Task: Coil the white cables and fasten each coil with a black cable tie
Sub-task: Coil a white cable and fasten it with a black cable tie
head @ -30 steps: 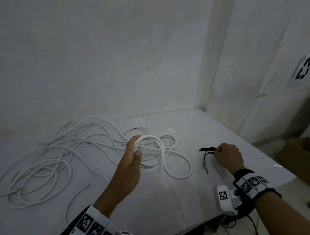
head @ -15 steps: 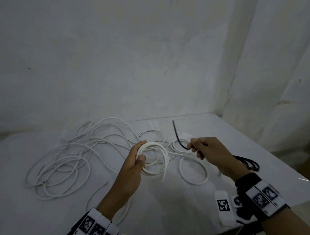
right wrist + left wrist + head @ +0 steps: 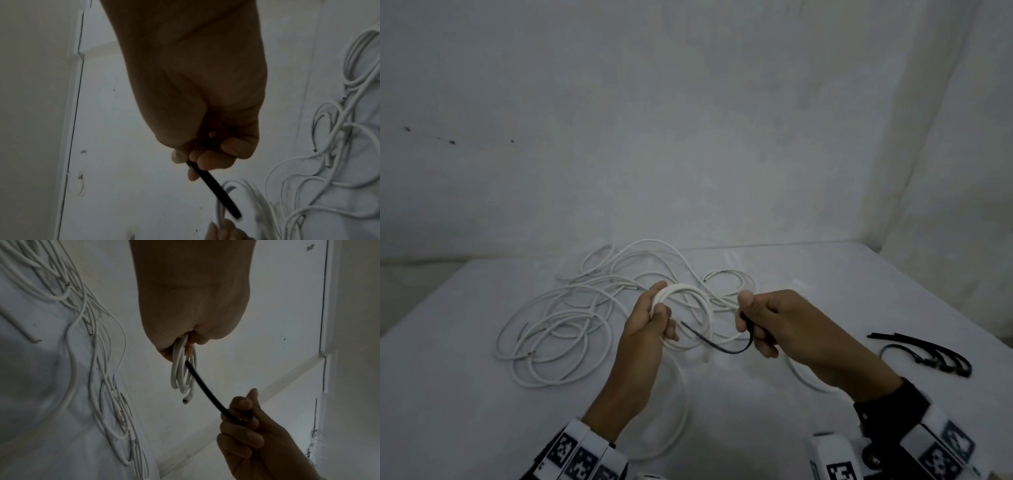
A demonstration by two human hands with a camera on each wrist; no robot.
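The left hand (image 3: 650,320) grips one white coil (image 3: 690,318) above the counter (image 3: 825,291); the right hand (image 3: 774,322) pinches one black cable tie (image 3: 717,344), its tip at the coil. Only the head view shows the spare ties (image 3: 928,353) lying at right, too bunched to count; the left wrist view alone shows the coil's cut end (image 3: 186,400). Loose white cables (image 3: 558,322) sprawl left.

Bare indoor corner: white table (image 3: 465,394) against plain plastered walls (image 3: 619,137).
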